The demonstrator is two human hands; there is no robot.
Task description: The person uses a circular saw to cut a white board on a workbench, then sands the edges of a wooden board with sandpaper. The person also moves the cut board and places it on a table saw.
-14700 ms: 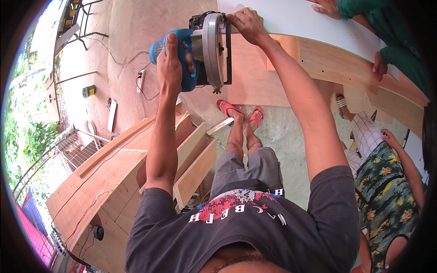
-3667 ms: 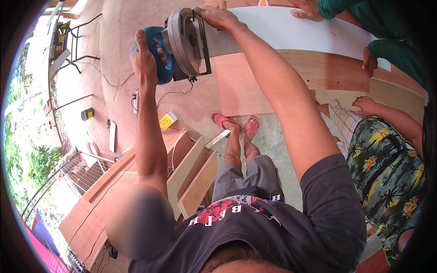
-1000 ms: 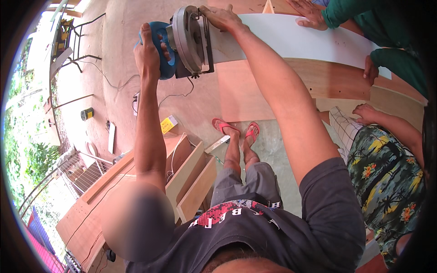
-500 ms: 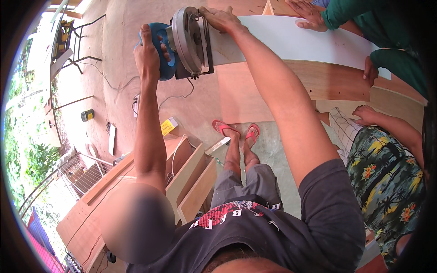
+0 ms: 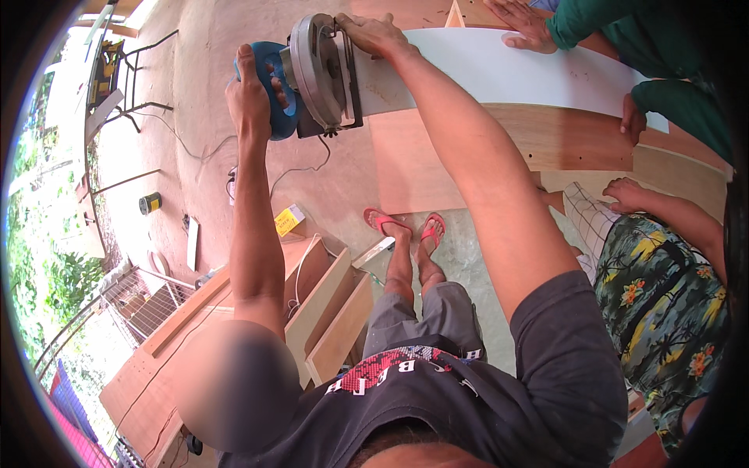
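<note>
A circular saw [image 5: 316, 74] with a blue handle and a grey metal guard sits at the left end of a long white board [image 5: 468, 66]. My left hand [image 5: 250, 93] is wrapped round its blue handle. Fingers of my right hand [image 5: 374, 35] are bent over the saw's base plate, beside the white board; their tips are partly hidden. A co-worker in green sleeves lays one flat hand [image 5: 527, 27] on the board's far side. That person's other hand [image 5: 633, 121] is at the board's near right edge.
Brown wooden panels [image 5: 507, 140] lie under and beside the white board. A power cord [image 5: 312, 168] trails over the floor. Wooden cabinet parts [image 5: 312, 281] and a yellow-white box [image 5: 289, 220] are at my left. Another person in a patterned shirt [image 5: 663, 288] is close at my right.
The saw and both my hands have shifted very slightly left. The co-worker's flat hand also appears slightly farther left. Both my hands keep their hold.
</note>
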